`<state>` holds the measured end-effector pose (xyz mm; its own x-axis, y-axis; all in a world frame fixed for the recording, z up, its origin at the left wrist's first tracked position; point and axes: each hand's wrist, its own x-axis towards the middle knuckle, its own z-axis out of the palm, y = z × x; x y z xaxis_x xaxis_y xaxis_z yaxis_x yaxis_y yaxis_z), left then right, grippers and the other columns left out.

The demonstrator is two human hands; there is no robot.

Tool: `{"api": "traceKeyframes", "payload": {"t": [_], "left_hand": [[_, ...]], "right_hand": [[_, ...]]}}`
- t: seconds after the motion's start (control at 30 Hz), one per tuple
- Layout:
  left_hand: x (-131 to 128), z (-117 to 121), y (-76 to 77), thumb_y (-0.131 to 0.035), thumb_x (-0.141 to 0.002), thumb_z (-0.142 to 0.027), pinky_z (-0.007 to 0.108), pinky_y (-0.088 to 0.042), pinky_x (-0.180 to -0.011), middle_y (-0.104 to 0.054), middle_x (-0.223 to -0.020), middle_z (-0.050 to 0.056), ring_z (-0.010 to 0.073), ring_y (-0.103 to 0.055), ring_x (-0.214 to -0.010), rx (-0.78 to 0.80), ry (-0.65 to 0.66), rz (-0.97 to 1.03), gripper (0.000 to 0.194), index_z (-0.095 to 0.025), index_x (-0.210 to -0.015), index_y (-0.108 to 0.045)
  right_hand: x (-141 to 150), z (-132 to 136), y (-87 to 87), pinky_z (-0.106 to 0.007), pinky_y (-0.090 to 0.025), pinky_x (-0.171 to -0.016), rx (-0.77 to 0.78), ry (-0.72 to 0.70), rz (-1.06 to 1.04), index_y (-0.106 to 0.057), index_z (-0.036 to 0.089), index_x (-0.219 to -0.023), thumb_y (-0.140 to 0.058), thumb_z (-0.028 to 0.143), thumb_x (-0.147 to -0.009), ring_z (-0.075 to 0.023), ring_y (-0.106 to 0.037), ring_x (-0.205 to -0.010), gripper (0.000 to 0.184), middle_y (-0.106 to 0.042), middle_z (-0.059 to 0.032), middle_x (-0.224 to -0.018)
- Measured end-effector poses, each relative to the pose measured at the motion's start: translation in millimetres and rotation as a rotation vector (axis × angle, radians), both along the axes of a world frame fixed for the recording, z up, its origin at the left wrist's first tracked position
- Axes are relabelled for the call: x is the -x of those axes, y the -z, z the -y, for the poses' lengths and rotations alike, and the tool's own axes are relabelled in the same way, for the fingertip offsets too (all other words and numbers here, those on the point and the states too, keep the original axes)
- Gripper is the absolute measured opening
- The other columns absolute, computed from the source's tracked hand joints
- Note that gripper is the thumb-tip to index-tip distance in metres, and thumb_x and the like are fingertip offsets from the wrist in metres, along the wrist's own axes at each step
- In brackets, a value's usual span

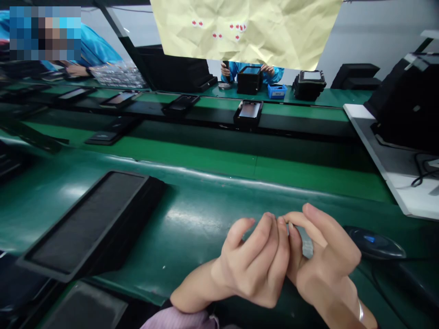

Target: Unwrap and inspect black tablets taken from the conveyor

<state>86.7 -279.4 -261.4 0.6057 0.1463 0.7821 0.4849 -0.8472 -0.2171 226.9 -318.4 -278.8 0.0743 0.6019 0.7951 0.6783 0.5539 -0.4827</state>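
My left hand (255,260) and my right hand (325,260) meet above the green mat (192,228), fingertips touching. The left fingers are curled and pressed together. On the right, the fingers bend in toward the left fingertips while the thumb points up, apart from them. Anything pinched between the fingertips is too small or hidden to name. A small greyish, shiny patch shows between the right fingers; I cannot tell what it is. Just right of my right hand lies a dark rounded device (375,242) with a blue mark and a cable.
A large black foam-like tray (85,224) lies at left. Beyond the mat, several black trays, one with a screen-like panel (249,109), line the conveyor. A white shelf (408,192) stands right. Yellow paper (247,45) hangs ahead. Blue-sleeved people work opposite near a blue bin (277,92).
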Motion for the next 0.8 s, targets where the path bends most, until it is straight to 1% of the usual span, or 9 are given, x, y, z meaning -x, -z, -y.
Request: {"api": "traceKeyframes", "payload": {"t": [0.07, 0.17, 0.23, 0.37, 0.47, 0.53, 0.67, 0.73, 0.8], "left_hand": [[0.0, -1.3, 0.8, -0.037, -0.085, -0.009, 0.034, -0.045, -0.070, -0.075, -0.083, 0.011, 0.0210, -0.068, -0.089, 0.012, 0.015, 0.009, 0.032, -0.006, -0.088, -0.069], [0.5, -1.8, 1.3, -0.041, -0.086, -0.009, 0.034, -0.046, -0.070, -0.076, -0.085, 0.009, 0.0198, -0.067, -0.091, 0.043, 0.025, 0.024, 0.029, -0.007, -0.089, -0.069], [1.1, -1.7, 1.2, -0.048, -0.086, -0.010, 0.033, -0.046, -0.069, -0.076, -0.086, 0.009, 0.0194, -0.067, -0.091, 0.062, 0.019, 0.024, 0.022, -0.006, -0.091, -0.068], [1.4, -3.4, -0.6, -0.063, -0.082, -0.009, 0.032, -0.048, -0.070, -0.076, -0.082, 0.007, 0.0182, -0.069, -0.085, 0.151, -0.037, 0.107, 0.011, -0.007, -0.092, -0.067], [0.8, -5.5, -3.5, -0.070, -0.074, -0.004, 0.031, -0.050, -0.072, -0.075, -0.076, 0.004, 0.0173, -0.070, -0.080, 0.257, -0.038, 0.250, 0.013, -0.009, -0.086, -0.067], [0.7, -5.5, -5.4, -0.071, -0.072, -0.002, 0.030, -0.050, -0.073, -0.075, -0.076, 0.003, 0.0167, -0.070, -0.079, 0.320, 0.008, 0.288, 0.015, -0.010, -0.084, -0.067], [3.0, -0.4, -7.3, -0.069, -0.073, -0.004, 0.032, -0.048, -0.090, -0.076, -0.084, 0.001, 0.0147, -0.070, -0.082, 0.385, 0.074, 0.272, 0.018, -0.013, -0.088, -0.068], [4.6, 2.9, -7.4, -0.068, -0.074, -0.006, 0.032, -0.046, -0.096, -0.077, -0.086, 0.000, 0.0142, -0.070, -0.084, 0.386, 0.072, 0.266, 0.018, -0.015, -0.090, -0.068], [5.7, 5.2, -7.6, -0.068, -0.076, -0.007, 0.032, -0.046, -0.098, -0.077, -0.087, -0.001, 0.0136, -0.070, -0.084, 0.388, 0.065, 0.262, 0.017, -0.015, -0.090, -0.068]], "right_hand": [[2.3, -0.9, -5.7, -0.021, -0.059, -0.066, 0.009, 0.058, 0.035, -0.052, 0.019, -0.117, -0.049, 0.001, -0.086, -0.0128, -0.062, -0.074, 0.037, -0.061, -0.0042, -0.095], [1.9, -1.6, -10.3, -0.021, -0.058, -0.064, 0.076, 0.209, 0.041, -0.056, 0.018, -0.096, -0.046, 0.008, -0.090, -0.0125, -0.059, -0.074, 0.016, -0.056, -0.0048, -0.095], [-2.2, -2.2, -9.4, -0.023, -0.058, -0.061, 0.085, 0.207, 0.090, -0.056, 0.017, -0.096, -0.046, 0.013, -0.090, -0.0138, -0.058, -0.076, 0.012, -0.055, -0.0062, -0.098], [-12.7, -2.6, -6.9, -0.025, -0.059, -0.065, 0.063, -0.018, 0.226, -0.051, 0.014, -0.111, -0.046, 0.009, -0.087, -0.0168, -0.060, -0.084, 0.025, -0.057, -0.0074, -0.092], [-16.0, 1.1, -9.8, -0.030, -0.059, -0.069, 0.124, -0.096, 0.095, -0.052, 0.020, -0.106, -0.043, 0.002, -0.084, -0.0164, -0.062, -0.075, 0.030, -0.058, -0.0044, -0.087], [-16.7, 5.1, -12.3, -0.033, -0.059, -0.063, 0.193, -0.156, -0.069, -0.049, 0.024, -0.117, -0.042, 0.002, -0.084, -0.0139, -0.060, -0.063, 0.040, -0.057, -0.0050, -0.101], [-17.5, 12.2, -15.0, -0.027, -0.050, -0.042, 0.281, -0.302, -0.244, -0.029, 0.037, -0.139, -0.041, 0.000, -0.084, -0.0075, -0.049, -0.048, 0.067, -0.050, -0.0069, -0.120], [-15.8, 13.9, -15.2, -0.027, -0.049, -0.043, 0.302, -0.301, -0.255, -0.027, 0.039, -0.141, -0.041, 0.001, -0.084, -0.0085, -0.053, -0.052, 0.071, -0.050, -0.0066, -0.118], [-12.1, 13.7, -15.0, -0.028, -0.052, -0.046, 0.267, -0.214, -0.227, -0.032, 0.037, -0.140, -0.042, 0.004, -0.085, -0.0111, -0.058, -0.058, 0.065, -0.053, -0.0058, -0.113]]}}
